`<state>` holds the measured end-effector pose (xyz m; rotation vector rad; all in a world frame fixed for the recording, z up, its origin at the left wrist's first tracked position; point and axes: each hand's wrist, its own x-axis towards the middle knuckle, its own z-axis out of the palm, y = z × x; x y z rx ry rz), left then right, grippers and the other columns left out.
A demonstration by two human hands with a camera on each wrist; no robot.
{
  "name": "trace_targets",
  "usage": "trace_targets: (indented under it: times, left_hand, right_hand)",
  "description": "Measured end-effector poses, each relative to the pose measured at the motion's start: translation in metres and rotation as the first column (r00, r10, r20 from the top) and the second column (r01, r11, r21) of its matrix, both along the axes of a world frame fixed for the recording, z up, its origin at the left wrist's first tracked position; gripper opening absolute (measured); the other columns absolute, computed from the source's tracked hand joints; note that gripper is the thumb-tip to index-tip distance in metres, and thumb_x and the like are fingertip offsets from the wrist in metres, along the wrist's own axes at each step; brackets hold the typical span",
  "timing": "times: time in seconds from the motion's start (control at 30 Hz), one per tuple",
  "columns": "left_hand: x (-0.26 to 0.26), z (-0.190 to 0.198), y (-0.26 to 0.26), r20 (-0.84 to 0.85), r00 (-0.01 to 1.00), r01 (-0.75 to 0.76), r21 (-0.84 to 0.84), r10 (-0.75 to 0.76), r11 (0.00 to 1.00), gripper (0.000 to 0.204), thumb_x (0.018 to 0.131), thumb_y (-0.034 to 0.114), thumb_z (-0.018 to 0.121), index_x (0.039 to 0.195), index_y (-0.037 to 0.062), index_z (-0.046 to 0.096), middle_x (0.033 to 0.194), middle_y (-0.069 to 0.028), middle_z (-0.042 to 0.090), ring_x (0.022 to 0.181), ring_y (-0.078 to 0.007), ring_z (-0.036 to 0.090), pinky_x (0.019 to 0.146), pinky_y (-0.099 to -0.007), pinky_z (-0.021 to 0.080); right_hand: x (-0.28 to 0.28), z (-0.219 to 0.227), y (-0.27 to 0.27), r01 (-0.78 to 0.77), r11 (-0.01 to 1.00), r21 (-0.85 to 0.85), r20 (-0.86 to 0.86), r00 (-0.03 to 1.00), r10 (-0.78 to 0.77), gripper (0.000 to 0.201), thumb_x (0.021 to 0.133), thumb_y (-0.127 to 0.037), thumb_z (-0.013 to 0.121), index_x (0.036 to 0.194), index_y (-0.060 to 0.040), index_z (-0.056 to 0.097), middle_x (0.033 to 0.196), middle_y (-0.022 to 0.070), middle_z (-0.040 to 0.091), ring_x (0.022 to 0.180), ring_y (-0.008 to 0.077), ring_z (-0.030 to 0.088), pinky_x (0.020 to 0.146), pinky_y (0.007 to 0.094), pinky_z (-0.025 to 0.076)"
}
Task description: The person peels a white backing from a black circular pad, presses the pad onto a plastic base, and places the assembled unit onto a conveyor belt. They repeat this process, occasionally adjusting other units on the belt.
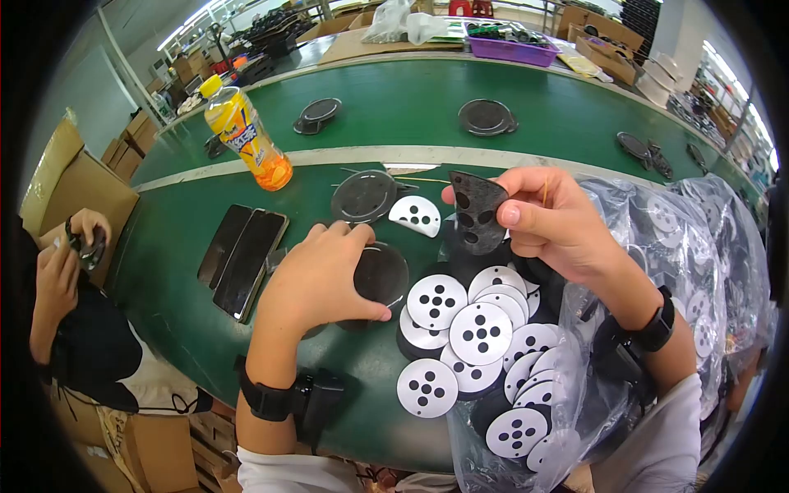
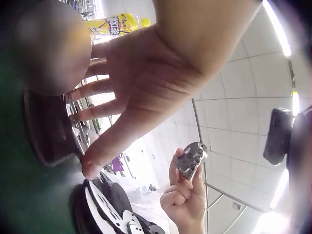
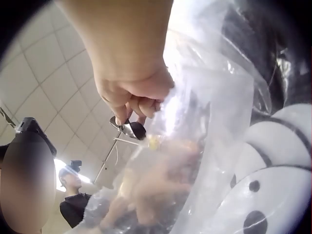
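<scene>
In the head view my right hand (image 1: 555, 218) pinches a bent black foam-like pad with holes (image 1: 477, 215), raised above a pile of white round pads (image 1: 481, 333) with black holes. My left hand (image 1: 316, 275) has its fingers and thumb spread at the edge of a dark round disc part (image 1: 382, 275) on the green table. The left wrist view shows its fingers nearly straight beside that dark part (image 2: 46, 129). Behind it lie another dark disc part (image 1: 363, 197) and a white half-round piece with holes (image 1: 415, 215).
A clear plastic bag (image 1: 674, 271) holding more pads covers the right side. Two phones (image 1: 246, 263) and a drink bottle (image 1: 251, 135) stand left. Further disc parts (image 1: 486, 117) lie across the pale strip. Another person's hands (image 1: 62, 255) work at far left.
</scene>
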<state>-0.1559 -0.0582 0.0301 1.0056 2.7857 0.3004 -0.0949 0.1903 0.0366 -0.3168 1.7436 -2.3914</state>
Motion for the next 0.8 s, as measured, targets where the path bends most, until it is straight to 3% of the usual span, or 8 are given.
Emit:
trace_targets:
  times: [0.13,0.3,0.37,0.43,0.5,0.57,0.7,0.8]
  left_hand:
    - [0.001,0.005,0.005,0.007,0.994,0.111,0.008,-0.111,0.994,0.071,0.046,0.032,0.082,0.104,0.0056,0.052,0.101,-0.0143,0.055,0.097,-0.0317,0.050,0.086,-0.0378,0.042]
    - [-0.015,0.004,0.009,0.217,0.970,-0.026,0.543,-0.110,0.840,0.055,0.049,0.009,0.079,0.097,0.0057,0.052,0.090,-0.0061,0.052,0.092,-0.0181,0.053,0.078,-0.0292,0.044]
    - [-0.008,0.014,0.012,0.228,0.965,-0.031,0.582,-0.126,0.813,0.046,0.058,0.001,0.073,0.100,0.0035,0.053,0.091,-0.0029,0.051,0.090,-0.0137,0.053,0.077,-0.0263,0.044]
    - [-0.008,0.005,0.022,0.249,0.943,-0.133,0.890,-0.220,0.436,0.044,0.063,-0.002,0.068,0.104,-0.0001,0.053,0.098,-0.0044,0.053,0.089,-0.0151,0.055,0.075,-0.0260,0.046]
    - [-0.001,0.005,0.029,0.132,0.973,-0.049,0.919,-0.190,0.390,0.038,0.072,-0.002,0.063,0.109,-0.0032,0.051,0.102,-0.0082,0.056,0.087,-0.0147,0.057,0.073,-0.0250,0.048]
    - [0.004,0.005,0.033,0.454,0.817,-0.424,0.891,-0.355,0.165,0.033,0.079,0.003,0.061,0.109,-0.0018,0.051,0.103,-0.0106,0.058,0.085,-0.0138,0.059,0.073,-0.0252,0.049]
    - [0.012,0.001,0.041,0.523,0.748,-0.562,0.827,-0.409,0.028,0.029,0.081,0.006,0.063,0.107,-0.0014,0.052,0.098,-0.0097,0.061,0.085,-0.0110,0.058,0.074,-0.0225,0.047]
    - [0.017,-0.001,0.046,0.453,0.837,-0.478,0.878,-0.307,-0.010,0.024,0.082,0.008,0.061,0.103,-0.0018,0.054,0.096,-0.0091,0.061,0.086,-0.0104,0.058,0.074,-0.0227,0.046]
  right_hand:
    - [-0.001,0.001,0.002,-0.050,0.997,-0.058,0.023,0.998,0.051,0.022,0.082,-0.014,0.063,0.100,-0.0020,0.058,0.065,-0.0076,0.045,0.046,-0.0002,0.027,0.041,0.0179,0.018]
    - [-0.002,-0.002,0.004,-0.168,0.972,-0.167,-0.004,0.986,0.169,0.023,0.085,-0.018,0.060,0.101,-0.0019,0.058,0.063,-0.0077,0.045,0.043,-0.0006,0.024,0.040,0.0178,0.017]
    - [0.002,0.001,0.000,-0.172,0.974,-0.148,-0.022,0.985,0.171,0.024,0.085,-0.019,0.060,0.101,-0.0018,0.058,0.063,-0.0070,0.047,0.043,-0.0006,0.024,0.040,0.0179,0.017]
    - [0.006,0.000,-0.004,-0.174,0.976,-0.130,-0.039,0.985,0.170,0.024,0.085,-0.019,0.060,0.101,-0.0016,0.058,0.063,-0.0063,0.048,0.043,-0.0006,0.024,0.040,0.0181,0.017]
    - [0.008,-0.005,-0.008,-0.235,0.958,-0.164,-0.035,0.972,0.233,0.024,0.084,-0.019,0.061,0.100,-0.0013,0.058,0.066,-0.0047,0.052,0.045,-0.0004,0.025,0.040,0.0183,0.018]
    - [0.009,-0.007,-0.012,-0.197,0.969,-0.150,-0.025,0.980,0.196,0.022,0.083,-0.017,0.062,0.098,-0.0007,0.059,0.069,-0.0031,0.054,0.046,0.0000,0.027,0.040,0.0185,0.018]
    - [0.010,-0.007,-0.014,-0.051,0.993,-0.107,-0.025,0.999,0.048,0.021,0.082,-0.016,0.063,0.096,-0.0007,0.060,0.070,-0.0031,0.053,0.046,0.0002,0.028,0.040,0.0182,0.018]
    - [0.012,-0.004,-0.013,-0.017,0.996,-0.092,0.007,1.000,0.018,0.022,0.082,-0.015,0.064,0.097,-0.0004,0.060,0.070,-0.0030,0.052,0.046,0.0001,0.029,0.041,0.0179,0.019]
